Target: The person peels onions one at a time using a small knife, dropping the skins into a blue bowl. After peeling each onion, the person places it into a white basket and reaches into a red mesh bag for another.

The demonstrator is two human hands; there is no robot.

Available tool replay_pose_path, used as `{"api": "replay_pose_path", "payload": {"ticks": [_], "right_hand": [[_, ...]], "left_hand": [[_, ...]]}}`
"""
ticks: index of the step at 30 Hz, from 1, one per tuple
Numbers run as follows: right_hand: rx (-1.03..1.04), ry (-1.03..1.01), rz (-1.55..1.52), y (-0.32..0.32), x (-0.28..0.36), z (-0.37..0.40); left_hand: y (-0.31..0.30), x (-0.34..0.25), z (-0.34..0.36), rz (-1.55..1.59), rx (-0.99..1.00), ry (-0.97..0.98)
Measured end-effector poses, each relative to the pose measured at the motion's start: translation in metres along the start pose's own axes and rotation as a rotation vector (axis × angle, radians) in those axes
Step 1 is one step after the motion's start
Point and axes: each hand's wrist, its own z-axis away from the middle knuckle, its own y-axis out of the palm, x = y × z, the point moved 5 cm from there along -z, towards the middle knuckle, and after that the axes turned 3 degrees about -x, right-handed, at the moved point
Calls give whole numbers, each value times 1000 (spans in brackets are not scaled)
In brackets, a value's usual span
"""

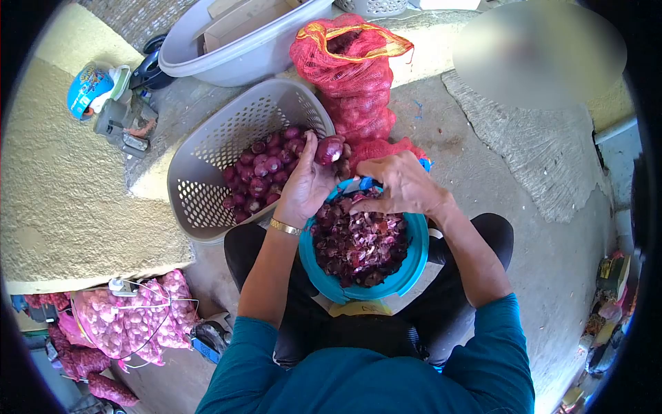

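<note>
My left hand (pixel 307 183) is closed around a peeled-looking red onion (pixel 329 150), between the crate and the tub. A small knife with a blue part (pixel 370 183) is in my closed right hand (pixel 403 183), largely hidden by the fingers. Both hands are over the rim of a turquoise tub (pixel 416 259) between my knees. Dark purple onion skins (pixel 362 241) fill much of the tub. On the left, a grey perforated basket (pixel 200 152) holds many red onions (pixel 262 165).
An open red mesh sack (pixel 355 90) of onions stands beyond the tub. Behind the basket is a large grey basin (pixel 241 62) with cardboard in it. Pink mesh bags (pixel 131 314) lie at lower left. A person, blurred, is at upper right.
</note>
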Motion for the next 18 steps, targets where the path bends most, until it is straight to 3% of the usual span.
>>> {"api": "replay_pose_path", "payload": {"ticks": [4,6,9,12,18], "right_hand": [[-49,98,-34,-6,0,-3],[-214,255,-57,-3,-14,0],[-275,252,-37,-8,-14,0],[-201,230,21,-10,-8,-2],[-151,189,69,-2,-12,-1]], "left_hand": [[-2,-2,3,-277,-94,25],[0,0,5,-347,-95,-1],[5,2,7,-479,-101,2],[9,4,10,-693,-117,9],[10,7,9,-776,-121,15]]}}
